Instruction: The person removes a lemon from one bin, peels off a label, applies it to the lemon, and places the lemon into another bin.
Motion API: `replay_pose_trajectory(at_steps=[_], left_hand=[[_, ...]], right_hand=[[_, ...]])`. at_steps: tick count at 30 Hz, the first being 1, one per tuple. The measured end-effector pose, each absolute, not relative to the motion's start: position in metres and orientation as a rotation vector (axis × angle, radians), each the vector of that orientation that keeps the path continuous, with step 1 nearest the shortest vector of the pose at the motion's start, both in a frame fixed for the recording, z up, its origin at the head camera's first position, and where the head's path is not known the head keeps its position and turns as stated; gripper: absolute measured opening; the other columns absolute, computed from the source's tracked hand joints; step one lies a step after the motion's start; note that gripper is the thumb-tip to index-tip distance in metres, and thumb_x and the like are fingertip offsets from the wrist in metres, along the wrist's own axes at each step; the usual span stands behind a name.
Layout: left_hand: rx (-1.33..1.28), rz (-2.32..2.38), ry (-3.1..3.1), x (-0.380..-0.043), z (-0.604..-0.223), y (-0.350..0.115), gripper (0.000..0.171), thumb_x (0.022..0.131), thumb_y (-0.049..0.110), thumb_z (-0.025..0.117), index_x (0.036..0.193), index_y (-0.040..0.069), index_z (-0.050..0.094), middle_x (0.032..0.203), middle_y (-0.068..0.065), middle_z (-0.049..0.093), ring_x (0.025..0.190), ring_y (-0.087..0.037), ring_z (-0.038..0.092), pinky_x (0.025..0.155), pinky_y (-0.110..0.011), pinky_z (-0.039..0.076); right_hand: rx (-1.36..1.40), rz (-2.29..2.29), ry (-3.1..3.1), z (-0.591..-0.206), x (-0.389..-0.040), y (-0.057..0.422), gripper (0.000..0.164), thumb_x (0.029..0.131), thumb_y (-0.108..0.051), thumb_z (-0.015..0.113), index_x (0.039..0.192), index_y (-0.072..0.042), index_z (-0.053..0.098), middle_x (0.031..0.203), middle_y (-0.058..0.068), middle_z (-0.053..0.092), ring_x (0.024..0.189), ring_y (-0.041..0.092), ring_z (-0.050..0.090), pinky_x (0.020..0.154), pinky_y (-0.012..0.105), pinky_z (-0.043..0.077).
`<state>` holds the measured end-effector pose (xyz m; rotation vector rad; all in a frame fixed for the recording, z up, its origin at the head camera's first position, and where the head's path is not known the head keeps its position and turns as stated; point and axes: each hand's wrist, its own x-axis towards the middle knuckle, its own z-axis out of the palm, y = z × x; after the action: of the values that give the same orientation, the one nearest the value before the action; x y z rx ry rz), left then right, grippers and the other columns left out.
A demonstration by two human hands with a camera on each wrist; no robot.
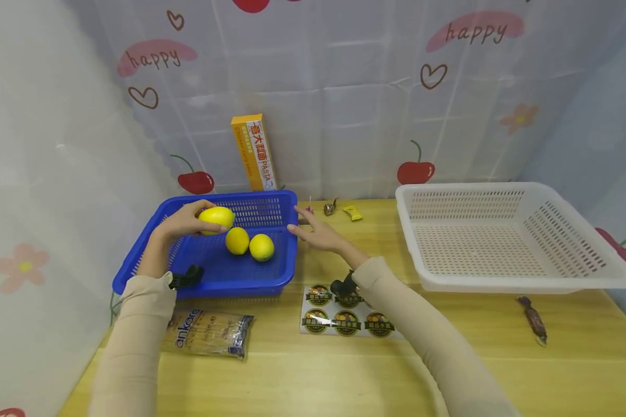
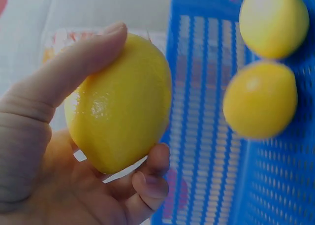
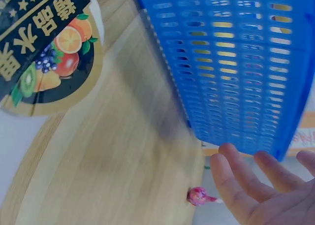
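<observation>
My left hand [image 1: 186,220] holds a yellow lemon [image 1: 217,218] above the left part of a blue plastic basket [image 1: 208,286]. In the left wrist view the thumb lies along one side of the held lemon [image 2: 120,102] and the fingers curl round the other. Two more lemons, one [image 1: 237,241] beside the other [image 1: 262,248], lie on the basket floor. At the basket's right wall is my right hand [image 1: 317,233], its fingers spread and holding nothing. Whether its fingertips touch the rim I cannot tell.
A white basket [image 1: 511,284] stands at the right. A pasta box [image 1: 254,152] leans behind the blue basket. Wrapped candies, including a yellow one [image 1: 352,213], lie at the back. A sticker sheet [image 1: 346,321], a clear noodle packet [image 1: 208,333] and a brown-wrapped candy [image 1: 532,320] lie in front.
</observation>
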<state>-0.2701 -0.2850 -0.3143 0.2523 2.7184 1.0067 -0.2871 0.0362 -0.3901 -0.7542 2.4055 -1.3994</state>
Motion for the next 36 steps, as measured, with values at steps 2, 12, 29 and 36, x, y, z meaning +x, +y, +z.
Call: replay_pose_trajectory(at_steps=[2, 12, 29, 36], left_hand=[[0.285, 1.035, 2.725, -0.267, -0.313, -0.277, 0.066, 0.082, 0.033, 0.071, 0.13, 0.0, 0.041, 0.106, -0.018, 0.051, 0.081, -0.024, 0.049, 0.064, -0.028, 0.047], [0.471, 1.222, 2.688, -0.26, -0.312, -0.234, 0.057, 0.082, 0.024, 0.071, 0.128, 0.003, 0.046, 0.11, -0.018, 0.055, 0.09, -0.027, 0.051, 0.074, -0.033, 0.046], [0.715, 1.315, 2.707, -0.238, -0.331, -0.13, 0.06, 0.079, 0.017, 0.074, 0.129, 0.002, 0.044, 0.119, -0.02, 0.054, 0.092, -0.029, 0.056, 0.076, -0.038, 0.048], [0.808, 1.192, 2.747, -0.234, -0.342, -0.094, 0.062, 0.082, 0.017, 0.073, 0.132, -0.001, 0.04, 0.123, -0.02, 0.052, 0.095, -0.029, 0.056, 0.076, -0.037, 0.049]], right_hand=[[-0.727, -1.447, 2.388, -0.389, -0.285, 0.042, 0.066, 0.098, -0.036, 0.047, 0.152, -0.015, 0.015, 0.143, 0.024, 0.038, 0.114, 0.04, 0.055, 0.091, 0.047, 0.048], [-0.658, -1.569, 2.385, -0.383, -0.267, 0.078, 0.066, 0.098, -0.032, 0.05, 0.151, -0.012, 0.016, 0.145, 0.024, 0.034, 0.111, 0.045, 0.055, 0.086, 0.05, 0.05], [-0.53, -1.584, 2.537, -0.403, -0.221, 0.142, 0.068, 0.096, -0.026, 0.054, 0.149, -0.003, 0.018, 0.135, 0.033, 0.041, 0.11, 0.048, 0.053, 0.085, 0.052, 0.049], [-0.58, -1.49, 2.71, -0.422, -0.192, 0.159, 0.063, 0.091, -0.018, 0.062, 0.142, 0.003, 0.031, 0.124, 0.034, 0.05, 0.103, 0.045, 0.058, 0.084, 0.049, 0.051]])
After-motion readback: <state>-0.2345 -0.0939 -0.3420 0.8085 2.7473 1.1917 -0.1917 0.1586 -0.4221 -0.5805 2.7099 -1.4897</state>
